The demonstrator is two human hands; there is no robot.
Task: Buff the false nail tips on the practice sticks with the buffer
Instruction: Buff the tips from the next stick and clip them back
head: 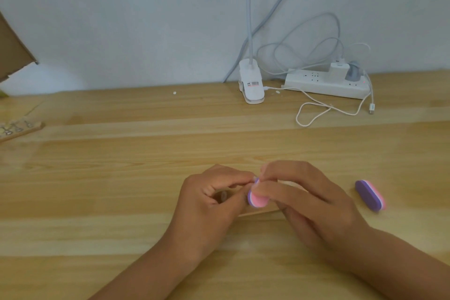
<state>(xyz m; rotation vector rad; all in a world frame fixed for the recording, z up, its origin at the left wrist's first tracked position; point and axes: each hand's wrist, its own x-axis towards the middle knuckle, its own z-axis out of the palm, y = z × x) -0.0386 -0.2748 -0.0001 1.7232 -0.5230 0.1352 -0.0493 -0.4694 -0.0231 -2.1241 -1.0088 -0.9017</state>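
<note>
My right hand (314,200) grips a small pink and purple buffer block (257,198) between thumb and fingers. My left hand (211,202) is curled beside it, pinching something small right against the buffer; a practice stick (258,213) shows as a pale wooden strip on the table under both hands, mostly hidden. The nail tip itself is covered by my fingers and blurred. A second purple and pink buffer block (370,195) lies on the table to the right of my right hand.
A wooden table (121,178) fills the view. At the back stand a white clip lamp base (250,85), a white power strip (326,83) and loose white cables (314,114). More practice sticks with nail tips (17,129) lie at the far left, below a cardboard flap (12,48).
</note>
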